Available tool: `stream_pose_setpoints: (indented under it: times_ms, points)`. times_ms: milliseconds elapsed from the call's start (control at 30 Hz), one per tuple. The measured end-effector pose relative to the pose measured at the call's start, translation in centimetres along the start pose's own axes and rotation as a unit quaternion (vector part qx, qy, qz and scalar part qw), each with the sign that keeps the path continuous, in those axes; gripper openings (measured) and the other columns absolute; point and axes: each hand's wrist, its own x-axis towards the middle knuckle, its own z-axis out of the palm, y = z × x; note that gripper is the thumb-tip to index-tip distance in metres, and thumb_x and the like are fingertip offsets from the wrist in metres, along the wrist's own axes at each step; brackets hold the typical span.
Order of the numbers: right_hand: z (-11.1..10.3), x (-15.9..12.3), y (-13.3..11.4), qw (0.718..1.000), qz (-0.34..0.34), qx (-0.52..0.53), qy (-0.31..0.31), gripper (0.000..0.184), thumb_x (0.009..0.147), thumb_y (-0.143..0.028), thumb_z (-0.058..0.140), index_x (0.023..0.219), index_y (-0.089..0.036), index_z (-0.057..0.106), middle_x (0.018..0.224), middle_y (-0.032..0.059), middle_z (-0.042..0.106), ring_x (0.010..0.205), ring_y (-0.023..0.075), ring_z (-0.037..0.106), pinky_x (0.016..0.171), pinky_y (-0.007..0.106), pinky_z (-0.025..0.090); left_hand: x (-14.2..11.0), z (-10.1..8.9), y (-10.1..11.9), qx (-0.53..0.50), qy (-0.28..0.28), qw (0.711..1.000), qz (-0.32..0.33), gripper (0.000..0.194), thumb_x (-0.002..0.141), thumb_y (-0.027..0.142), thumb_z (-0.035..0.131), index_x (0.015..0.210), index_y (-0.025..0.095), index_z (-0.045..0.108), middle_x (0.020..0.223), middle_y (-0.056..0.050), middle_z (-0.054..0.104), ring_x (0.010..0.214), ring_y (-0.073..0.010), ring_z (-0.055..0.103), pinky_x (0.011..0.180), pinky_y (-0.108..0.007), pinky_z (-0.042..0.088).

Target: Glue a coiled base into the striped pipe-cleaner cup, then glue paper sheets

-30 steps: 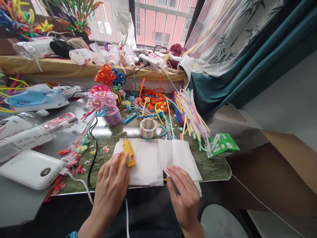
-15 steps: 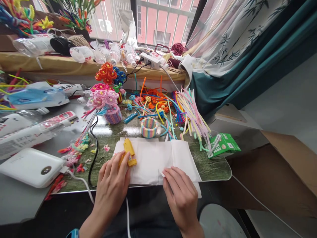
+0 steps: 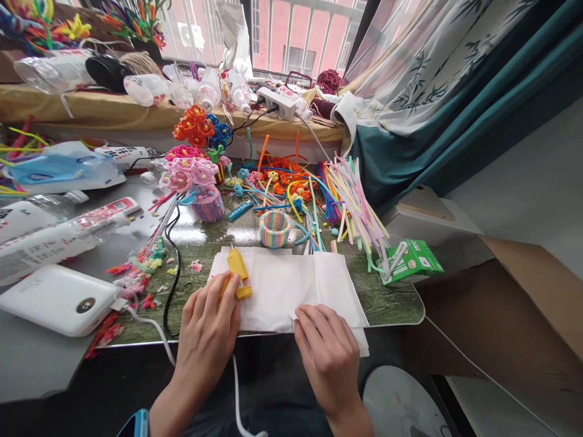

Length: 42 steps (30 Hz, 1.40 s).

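Note:
My left hand [image 3: 207, 321] lies at the left end of the white paper sheets [image 3: 268, 291], its fingers closed around the handle of a yellow hot glue gun [image 3: 237, 266]. The nozzle points away from me. At the near edge of the paper, my right hand [image 3: 328, 349] is closed, thumb and fingers pinching a turned-up bit of it; the fingertips are partly hidden. Just beyond the sheets stands a small round pot [image 3: 274, 230] covered in pastel striped pipe cleaners.
Fuzzy flowers stand in a purple pot [image 3: 207, 205]. Behind lie loose pipe cleaners [image 3: 353, 194] and a blue utility knife-like item [image 3: 240, 210]. A green box [image 3: 412, 261] is at right; a white power bank [image 3: 59, 300] and bottles [image 3: 64, 237] at left. A black cable [image 3: 172, 273] crosses the table.
The camera view has shifted slightly, so the table sits a little higher in the picture. Both hands keep nearly the same places on the glue gun and the paper.

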Motion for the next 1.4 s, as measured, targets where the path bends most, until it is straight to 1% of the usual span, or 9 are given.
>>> stream_pose_setpoints:
  times_ms: [200,300,467,633,867,967,1067,1200,1400]
  points:
    - [0.1,0.3,-0.8,1.000,-0.009,-0.009,-0.009,0.017,0.095,-0.011,0.056,0.100,-0.014,0.072,0.092,0.0069,0.077,0.083,0.0230,0.066,0.077,0.037,0.048,0.2,0.0,0.1,0.008,0.002,1.000,0.011,0.042,0.095,0.017,0.047,0.136,0.009,0.052,0.136,-0.021,0.061,0.123,-0.0346,0.058,0.102,-0.046,0.038]
    - [-0.9,0.4,-0.5,1.000,0.005,0.012,-0.014,0.015,0.096,-0.021,0.059,0.104,-0.017,0.071,0.098,0.0076,0.077,0.090,0.0244,0.067,0.084,0.039,0.048,0.3,-0.7,0.1,0.003,0.016,1.000,0.015,0.039,0.095,0.014,0.048,0.133,0.009,0.054,0.132,-0.021,0.063,0.120,-0.0337,0.060,0.102,-0.046,0.038]
    - [-3.4,-1.3,2.6,0.997,0.069,-0.013,-0.030,0.033,0.096,-0.039,0.058,0.123,-0.022,0.065,0.120,0.0110,0.069,0.108,0.0293,0.063,0.098,0.046,0.045,-0.5,-1.7,1.1,-0.107,0.059,0.991,0.060,0.038,0.092,0.007,0.054,0.127,0.020,0.062,0.121,-0.009,0.073,0.113,-0.0228,0.066,0.109,-0.041,0.035]
    - [-3.4,-3.0,5.2,0.990,0.102,-0.035,-0.086,0.044,0.097,-0.051,0.052,0.131,-0.025,0.059,0.135,0.0121,0.060,0.119,0.0320,0.060,0.094,0.047,0.049,-1.7,-1.1,3.2,-0.177,0.056,0.976,0.117,0.031,0.093,0.012,0.057,0.120,0.024,0.068,0.113,-0.002,0.077,0.108,-0.0175,0.069,0.115,-0.035,0.030]
    - [-3.1,-2.6,4.6,0.991,0.119,0.018,-0.066,0.030,0.098,-0.043,0.053,0.119,-0.026,0.066,0.128,0.0087,0.064,0.113,0.0264,0.063,0.089,0.039,0.052,-1.2,-1.5,3.7,-0.158,0.022,0.978,0.134,0.027,0.096,0.013,0.054,0.114,0.024,0.071,0.114,0.001,0.077,0.105,-0.0164,0.070,0.109,-0.031,0.034]
    - [-3.6,-2.4,4.2,0.993,0.109,-0.004,-0.045,0.027,0.098,-0.042,0.055,0.115,-0.025,0.068,0.121,0.0087,0.067,0.109,0.0278,0.063,0.091,0.042,0.049,-0.9,-1.7,3.5,-0.160,0.026,0.978,0.132,0.026,0.096,0.013,0.054,0.113,0.023,0.071,0.111,0.000,0.078,0.103,-0.0162,0.070,0.106,-0.031,0.036]
    - [-3.5,-1.2,3.5,0.995,0.092,-0.021,-0.028,0.025,0.099,-0.033,0.055,0.119,-0.024,0.066,0.124,0.0099,0.067,0.116,0.0294,0.060,0.098,0.046,0.044,-0.7,-1.8,3.5,-0.156,0.036,0.979,0.128,0.025,0.095,0.013,0.056,0.112,0.022,0.071,0.110,-0.001,0.078,0.101,-0.0164,0.071,0.104,-0.031,0.038]
    - [-1.7,1.4,2.2,0.994,0.017,0.024,-0.109,0.038,0.102,-0.024,0.045,0.138,-0.017,0.054,0.142,0.0109,0.058,0.135,0.0260,0.050,0.109,0.043,0.042,-0.4,-1.7,3.5,-0.146,0.044,0.981,0.121,0.024,0.096,0.014,0.055,0.114,0.019,0.070,0.114,-0.003,0.077,0.102,-0.0179,0.071,0.102,-0.032,0.039]
    - [0.8,2.6,2.0,0.969,-0.032,0.019,-0.245,0.045,0.103,-0.024,0.040,0.146,-0.012,0.046,0.151,0.0087,0.050,0.139,0.0238,0.047,0.112,0.045,0.043,-0.6,-0.6,3.5,-0.136,0.048,0.983,0.116,0.026,0.100,0.022,0.051,0.120,0.017,0.067,0.121,-0.003,0.074,0.110,-0.0199,0.068,0.108,-0.034,0.035]
